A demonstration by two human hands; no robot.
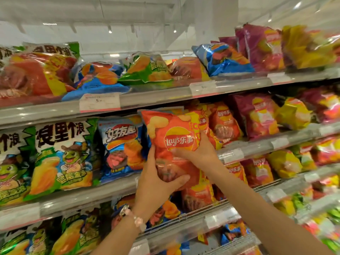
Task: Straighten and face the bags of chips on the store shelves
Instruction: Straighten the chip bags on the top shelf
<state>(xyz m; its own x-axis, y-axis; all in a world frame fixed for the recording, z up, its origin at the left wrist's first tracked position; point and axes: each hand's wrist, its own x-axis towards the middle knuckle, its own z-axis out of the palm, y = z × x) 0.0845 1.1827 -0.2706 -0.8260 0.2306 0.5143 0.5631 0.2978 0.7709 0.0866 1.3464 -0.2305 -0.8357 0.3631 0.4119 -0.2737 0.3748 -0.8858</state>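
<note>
Lay's bag (174,142), orange-red with the yellow-and-red logo facing the camera, sat upright near the middle of the view, held in front of the second shelf (257,144) by 2 hands. At about 7 o'clock from the logo, the left hand (156,183) gripped the bag's lower left part, its fingers curled behind the edge and its thumb pressed across the front near the bottom. At about 4 o'clock, the right hand (198,153) clasped the bag's right side, its fingers wrapped over the front just below the logo. A beaded bracelet (132,216) circled the left wrist. Directly behind the held bag, more red Lay's bags (224,122) stood in a row on the same shelf. At 9 o'clock from it stood a blue chip bag (121,144) and, further left, green cartoon-frog bags (64,155) (2 of them showed, the outer one cut by the frame edge). At 3 o'clock, purple bags (257,115) and yellow bags (292,113) filled the right end of the shelf. On the top shelf (165,96), at 12 o'clock, bags lay tilted and leaning back, with a white price tag (100,102) clipped to its rail.
</note>
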